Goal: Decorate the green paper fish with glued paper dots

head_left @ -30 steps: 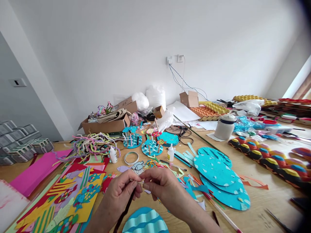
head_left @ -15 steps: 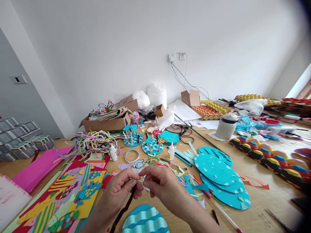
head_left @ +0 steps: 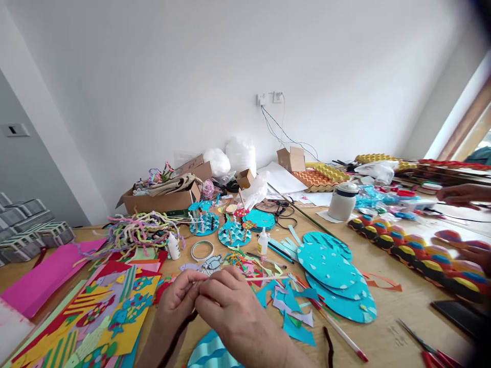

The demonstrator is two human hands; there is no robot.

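In the head view my left hand (head_left: 178,299) and my right hand (head_left: 230,306) meet at the fingertips, both closed. A brown fuzzy pipe cleaner (head_left: 178,335) hangs from between them towards the lower left. Out past my right knuckles pokes a thin pale stick (head_left: 268,278); its other end is hidden by the fingers. Just below my hands lies a blue disc with wavy paper strips (head_left: 215,352), partly covered by my right wrist. Beyond them are a purple paper fish (head_left: 192,267) and a grey-blue paper fish (head_left: 213,262).
Left are paper fish on yellow sheets (head_left: 134,342) and a pipe-cleaner heap (head_left: 141,230). Two glue bottles (head_left: 174,247), a tape roll (head_left: 202,250) and finished fish stands (head_left: 235,233) stand ahead. Right are blue discs (head_left: 330,266), scissors (head_left: 425,347) and another person's hand (head_left: 466,195).
My right hand has turned over towards my left, and the pale stick now sticks out to the right. The view has swung right, bringing another person's hand and the scissors' red handles into sight.
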